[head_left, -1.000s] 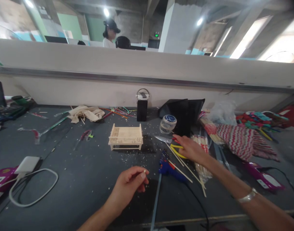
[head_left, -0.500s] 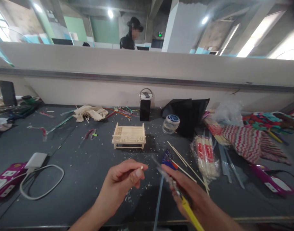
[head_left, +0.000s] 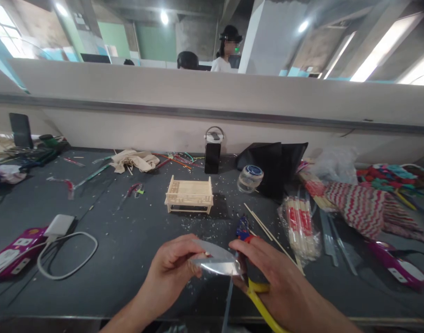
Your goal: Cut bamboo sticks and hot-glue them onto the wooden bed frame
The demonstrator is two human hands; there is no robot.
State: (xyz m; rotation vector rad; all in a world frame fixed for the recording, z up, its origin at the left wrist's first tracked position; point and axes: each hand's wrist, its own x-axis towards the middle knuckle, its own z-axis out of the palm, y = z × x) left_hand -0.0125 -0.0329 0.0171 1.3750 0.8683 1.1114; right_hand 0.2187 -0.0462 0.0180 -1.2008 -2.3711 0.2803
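My left hand (head_left: pixel 177 259) pinches a short wooden stick (head_left: pixel 207 254); only its pale tip shows past the fingers. Yellow-handled scissors (head_left: pixel 219 266) are gripped in my right hand (head_left: pixel 267 266). Their blades are spread, one on either side of the stick's tip; whether they touch it I cannot tell. Beyond both hands stands a small bed-like model (head_left: pixel 190 194) built from wooden sticks, with raised end posts and a front rail. A blue and red tool (head_left: pixel 243 227) lies behind my right hand, partly hidden.
Loose sticks (head_left: pixel 262 224) and bagged sticks (head_left: pixel 300 226) lie at right. Near the back are a lidded jar (head_left: pixel 250 179), a phone (head_left: pixel 212 158) and a beige cloth (head_left: pixel 135 160). Purple power strips (head_left: pixel 19 249) flank the dark table. Beyond the partition (head_left: pixel 212 92) is a person (head_left: pixel 226 53).
The scissors have swung left and their blades have opened around the stick's tip. My left hand still pinches the stick. Beyond the partition, a person in white is now visible.
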